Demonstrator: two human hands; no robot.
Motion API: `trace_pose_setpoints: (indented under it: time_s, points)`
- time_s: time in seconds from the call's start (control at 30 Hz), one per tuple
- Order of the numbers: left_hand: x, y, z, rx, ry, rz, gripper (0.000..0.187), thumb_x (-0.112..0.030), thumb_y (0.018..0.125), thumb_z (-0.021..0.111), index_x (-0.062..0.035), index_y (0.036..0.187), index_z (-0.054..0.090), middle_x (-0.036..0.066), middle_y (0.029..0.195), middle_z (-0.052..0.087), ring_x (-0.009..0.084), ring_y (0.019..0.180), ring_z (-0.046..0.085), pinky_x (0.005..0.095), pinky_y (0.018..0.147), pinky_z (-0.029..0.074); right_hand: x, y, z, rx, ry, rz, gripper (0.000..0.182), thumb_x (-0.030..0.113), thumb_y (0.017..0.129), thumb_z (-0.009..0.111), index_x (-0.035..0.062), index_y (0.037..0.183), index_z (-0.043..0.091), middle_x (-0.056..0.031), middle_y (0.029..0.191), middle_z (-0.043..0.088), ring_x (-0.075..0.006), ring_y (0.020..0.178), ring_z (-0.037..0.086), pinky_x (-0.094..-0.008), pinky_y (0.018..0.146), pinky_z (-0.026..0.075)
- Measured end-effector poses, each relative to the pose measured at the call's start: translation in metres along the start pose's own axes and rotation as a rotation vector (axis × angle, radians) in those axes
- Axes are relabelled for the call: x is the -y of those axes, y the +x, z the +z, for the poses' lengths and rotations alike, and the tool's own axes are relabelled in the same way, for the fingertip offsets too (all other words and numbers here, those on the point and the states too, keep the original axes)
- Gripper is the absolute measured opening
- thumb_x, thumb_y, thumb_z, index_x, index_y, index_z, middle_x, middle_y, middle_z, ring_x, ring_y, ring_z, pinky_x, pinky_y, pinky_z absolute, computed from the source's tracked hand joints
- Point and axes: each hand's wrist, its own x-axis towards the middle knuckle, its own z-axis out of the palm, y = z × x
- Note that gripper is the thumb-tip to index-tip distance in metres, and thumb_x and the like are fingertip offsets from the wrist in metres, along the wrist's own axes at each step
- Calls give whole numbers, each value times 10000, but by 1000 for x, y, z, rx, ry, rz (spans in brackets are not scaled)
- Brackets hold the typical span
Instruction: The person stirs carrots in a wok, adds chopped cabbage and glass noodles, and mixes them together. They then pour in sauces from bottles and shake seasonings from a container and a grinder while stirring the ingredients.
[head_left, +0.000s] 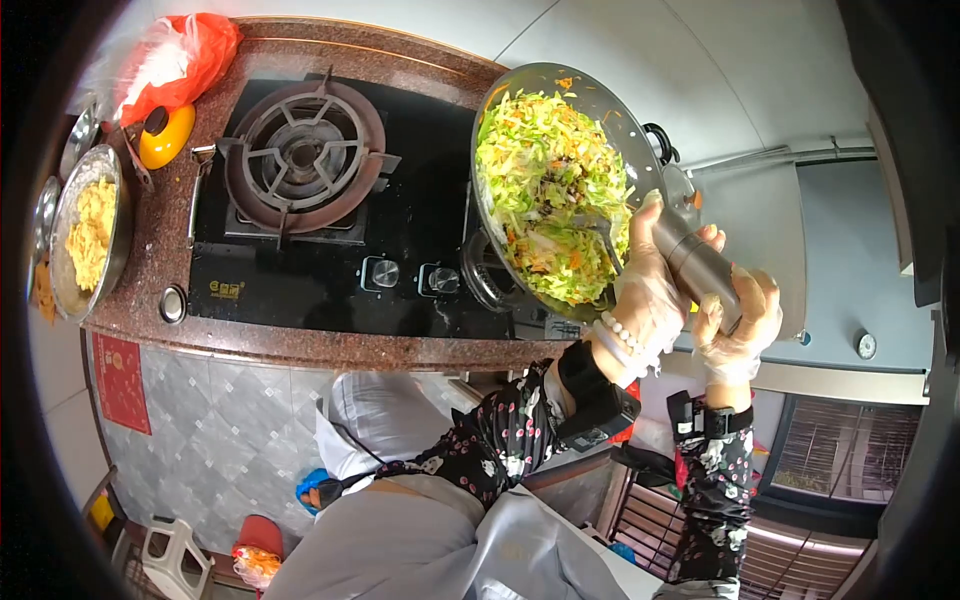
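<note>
Both my hands are wrapped around a dark cylindrical pepper grinder (690,257), tilted beside the wok's right edge. My left hand (648,295) grips the end nearer the wok, and my right hand (742,322) closes on the other end. Clear gloves cover both hands. Shredded cabbage with carrot strips (550,150) fills much of the wok (590,95), with dark bits in the middle. A dark utensil (608,245) rests in the food, partly hidden by my left hand.
An uncovered gas burner (303,153) sits on the black glass hob (300,290). Left of it are a metal bowl (118,255) of scrambled egg, a yellow lid (168,137) and a red plastic bag (212,50). A white stool (178,555) stands on the floor.
</note>
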Motion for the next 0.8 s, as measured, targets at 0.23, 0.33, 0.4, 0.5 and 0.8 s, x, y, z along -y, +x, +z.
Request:
trace_pose_setpoints:
  time_s: [0.23,0.33,0.4,0.5,0.8]
  points:
    - [3,-2,-7,63,300,382,504,-419,789,728,-97,1129,541,76,975,661,175,909,620,340,827,498,16,-7,32,-262,542,1319,276,341,932,508,76,888,572,-29,731,571,-188,546,514,-298,527,392]
    - [-4,9,-17,8,428,455,483,-391,818,706,-104,1158,518,82,984,646,185,951,602,351,843,491,-13,-31,21,350,1221,1808,370,448,904,527,116,1060,574,-49,854,591,-161,710,556,-285,624,435]
    - [-5,5,-11,-89,279,385,461,-423,851,661,-104,1155,529,118,1016,631,213,960,608,376,860,509,18,-11,16,25,909,1711,408,415,872,585,93,1122,561,-75,914,593,-207,767,590,-323,660,471]
    - [-5,3,-10,-101,5,19,543,-486,823,668,-61,1130,529,122,937,634,232,896,630,389,836,523,11,4,-8,223,71,245,437,307,803,676,65,1142,542,-140,891,576,-306,761,596,-412,693,482]
    - [3,6,-10,-113,513,513,354,-376,810,713,-53,927,627,35,825,632,136,712,575,288,647,460,-9,-36,15,374,1275,1802,357,380,926,527,91,1126,590,-30,862,611,-110,723,582,-270,529,437]
